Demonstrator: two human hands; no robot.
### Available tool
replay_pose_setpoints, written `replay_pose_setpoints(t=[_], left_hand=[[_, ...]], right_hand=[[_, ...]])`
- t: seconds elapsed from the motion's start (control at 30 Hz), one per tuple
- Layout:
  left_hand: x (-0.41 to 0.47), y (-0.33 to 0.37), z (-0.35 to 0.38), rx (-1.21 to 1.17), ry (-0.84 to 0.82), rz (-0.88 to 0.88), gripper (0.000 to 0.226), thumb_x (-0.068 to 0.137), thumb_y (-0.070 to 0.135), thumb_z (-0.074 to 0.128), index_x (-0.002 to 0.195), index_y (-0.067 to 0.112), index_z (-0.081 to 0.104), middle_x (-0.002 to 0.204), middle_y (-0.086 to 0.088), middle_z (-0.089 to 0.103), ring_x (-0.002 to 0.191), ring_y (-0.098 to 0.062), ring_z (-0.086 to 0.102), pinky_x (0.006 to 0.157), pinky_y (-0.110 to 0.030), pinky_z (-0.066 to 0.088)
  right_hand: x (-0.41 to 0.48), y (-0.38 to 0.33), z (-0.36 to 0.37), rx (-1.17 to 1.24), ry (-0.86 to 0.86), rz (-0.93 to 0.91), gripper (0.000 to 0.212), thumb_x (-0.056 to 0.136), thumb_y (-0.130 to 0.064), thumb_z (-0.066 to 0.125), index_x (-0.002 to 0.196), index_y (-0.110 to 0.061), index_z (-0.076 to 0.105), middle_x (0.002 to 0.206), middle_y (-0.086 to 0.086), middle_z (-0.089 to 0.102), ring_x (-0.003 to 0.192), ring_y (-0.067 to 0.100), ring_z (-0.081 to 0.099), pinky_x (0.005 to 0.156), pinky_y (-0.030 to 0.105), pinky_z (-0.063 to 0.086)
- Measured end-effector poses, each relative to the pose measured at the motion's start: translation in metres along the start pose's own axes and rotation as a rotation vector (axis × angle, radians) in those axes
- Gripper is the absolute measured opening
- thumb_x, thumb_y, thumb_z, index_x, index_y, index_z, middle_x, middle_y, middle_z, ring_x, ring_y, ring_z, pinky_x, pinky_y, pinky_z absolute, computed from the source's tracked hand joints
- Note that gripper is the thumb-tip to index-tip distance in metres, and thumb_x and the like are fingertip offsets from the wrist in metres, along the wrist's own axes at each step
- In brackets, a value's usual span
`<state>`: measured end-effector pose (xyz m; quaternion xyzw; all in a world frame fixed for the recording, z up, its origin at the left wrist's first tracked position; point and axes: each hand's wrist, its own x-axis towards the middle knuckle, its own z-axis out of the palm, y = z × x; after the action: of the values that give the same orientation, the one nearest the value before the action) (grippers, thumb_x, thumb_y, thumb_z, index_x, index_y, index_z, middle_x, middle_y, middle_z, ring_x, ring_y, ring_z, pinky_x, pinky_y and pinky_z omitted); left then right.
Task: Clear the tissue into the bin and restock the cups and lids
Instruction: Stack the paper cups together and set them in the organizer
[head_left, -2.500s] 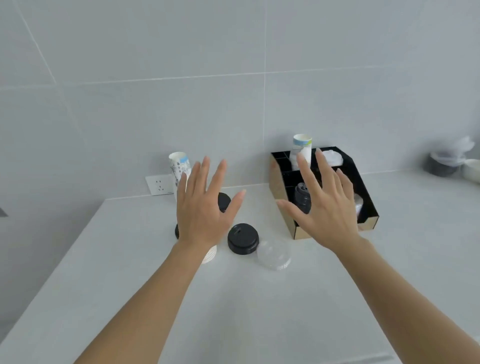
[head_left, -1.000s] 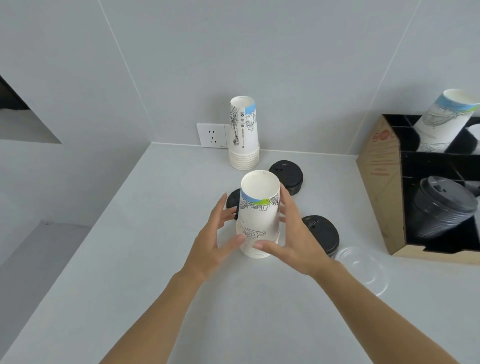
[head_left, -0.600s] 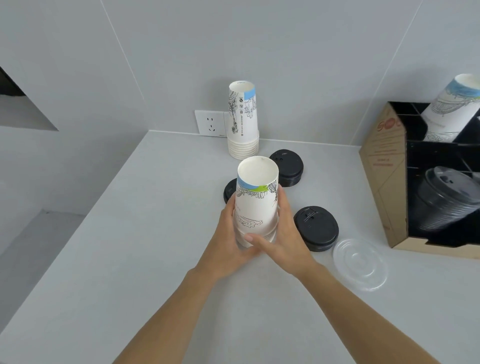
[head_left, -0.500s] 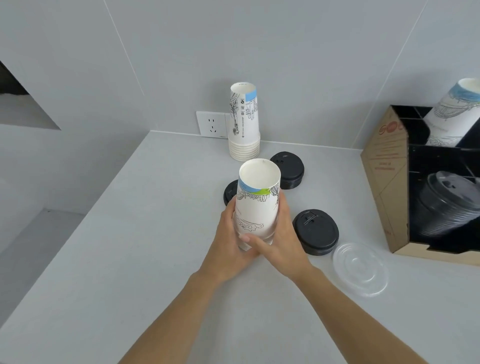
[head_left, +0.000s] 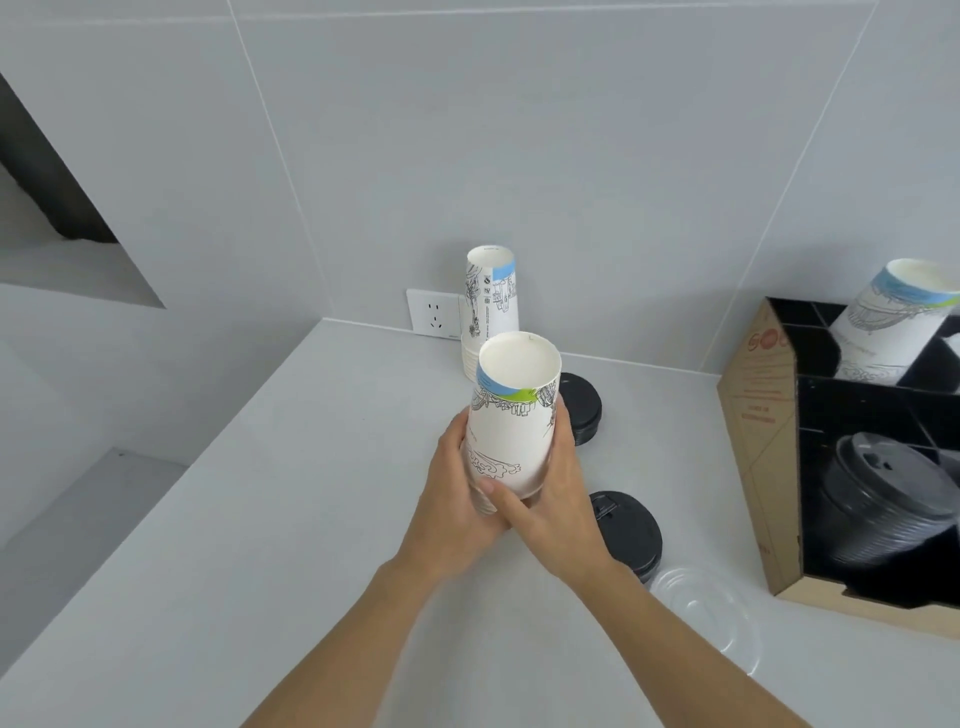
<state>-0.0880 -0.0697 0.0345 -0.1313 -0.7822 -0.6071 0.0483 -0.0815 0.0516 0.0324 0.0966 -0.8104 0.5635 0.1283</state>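
No legible text anywhere.

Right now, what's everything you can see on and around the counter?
held cups: short stack, white printed, upside down, lifted in both hands
cup stack: one, white printed, upside down by the back wall
black lids: two piles in view, on the counter right of the hands
clear lid: one, near the organizer
organizer: one, cardboard and black, right; holds cups and black lids
socket: one, white, back wall
left hand: gripping held cups
right hand: gripping held cups
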Motion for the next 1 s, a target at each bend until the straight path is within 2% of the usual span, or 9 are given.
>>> replay_pose_setpoints(t=[0.07,0.13,0.2,0.27,0.37,0.5,0.63,0.83,1.0], left_hand=[[0.015,0.011,-0.003,0.016,0.018,0.020,0.092,0.058,0.034,0.082,0.124,0.059,0.024,0.133,0.028,0.042,0.128,-0.010,0.045,0.098,-0.041,0.047],[0.032,0.023,-0.005,0.026,0.023,0.060,0.092,0.060,0.034,0.081,0.128,0.055,0.023,0.136,0.023,0.042,0.129,-0.014,0.045,0.097,-0.047,0.047],[0.048,0.041,-0.005,0.041,0.038,0.105,0.090,0.061,0.032,0.080,0.126,0.057,0.024,0.134,0.027,0.043,0.127,-0.011,0.046,0.096,-0.046,0.048],[0.066,0.057,-0.007,0.050,0.052,0.159,0.090,0.063,0.028,0.081,0.126,0.057,0.025,0.132,0.028,0.044,0.125,-0.009,0.047,0.095,-0.044,0.049],[0.093,0.079,-0.012,0.064,0.060,0.221,0.094,0.062,0.026,0.083,0.132,0.046,0.025,0.136,0.018,0.044,0.126,-0.013,0.047,0.094,-0.046,0.049],[0.129,0.102,-0.023,0.056,0.050,0.305,0.093,0.064,0.018,0.082,0.132,0.042,0.024,0.135,0.013,0.043,0.126,-0.011,0.046,0.095,-0.044,0.049],[0.166,0.116,-0.038,0.053,0.063,0.344,0.089,0.061,0.026,0.080,0.123,0.054,0.022,0.132,0.012,0.044,0.123,-0.008,0.048,0.093,-0.040,0.051],[0.209,0.093,-0.056,0.047,0.074,0.312,0.089,0.060,0.033,0.079,0.128,0.041,0.023,0.133,0.001,0.045,0.120,-0.014,0.052,0.091,-0.045,0.052],[0.229,0.066,-0.060,0.025,0.069,0.278,0.085,0.060,0.034,0.078,0.122,0.051,0.023,0.133,0.003,0.045,0.122,-0.011,0.050,0.094,-0.038,0.050]], right_hand=[[0.016,-0.011,-0.009,-0.017,0.003,-0.031,0.093,0.071,-0.053,0.067,0.137,-0.058,0.002,0.141,-0.034,0.027,0.133,0.000,0.030,0.107,0.031,0.035],[0.034,-0.019,-0.019,-0.029,0.014,-0.059,0.097,0.072,-0.053,0.067,0.145,-0.040,0.005,0.147,-0.016,0.032,0.135,0.011,0.033,0.106,0.042,0.039],[0.052,-0.029,-0.029,-0.051,0.025,-0.105,0.098,0.073,-0.054,0.066,0.147,-0.033,0.005,0.149,-0.008,0.032,0.135,0.016,0.034,0.104,0.047,0.040],[0.070,-0.042,-0.039,-0.073,0.037,-0.152,0.099,0.073,-0.056,0.064,0.147,-0.033,0.003,0.150,-0.007,0.030,0.136,0.017,0.033,0.104,0.047,0.040],[0.099,-0.060,-0.051,-0.071,0.056,-0.199,0.099,0.073,-0.055,0.064,0.147,-0.033,0.002,0.151,-0.008,0.027,0.136,0.016,0.033,0.105,0.047,0.039],[0.138,-0.080,-0.060,-0.092,0.083,-0.250,0.099,0.071,-0.056,0.063,0.144,-0.040,-0.002,0.154,-0.007,0.023,0.138,0.015,0.030,0.106,0.048,0.038],[0.179,-0.096,-0.059,-0.111,0.096,-0.270,0.100,0.069,-0.060,0.061,0.144,-0.042,-0.003,0.151,-0.002,0.027,0.137,0.019,0.032,0.105,0.050,0.038],[0.228,-0.087,-0.040,-0.155,0.050,-0.249,0.105,0.068,-0.066,0.057,0.147,-0.034,-0.003,0.145,0.004,0.034,0.133,0.022,0.034,0.104,0.050,0.038],[0.247,-0.064,-0.022,-0.156,0.025,-0.198,0.104,0.068,-0.067,0.058,0.147,-0.035,-0.002,0.144,0.001,0.034,0.132,0.022,0.035,0.104,0.051,0.038]])
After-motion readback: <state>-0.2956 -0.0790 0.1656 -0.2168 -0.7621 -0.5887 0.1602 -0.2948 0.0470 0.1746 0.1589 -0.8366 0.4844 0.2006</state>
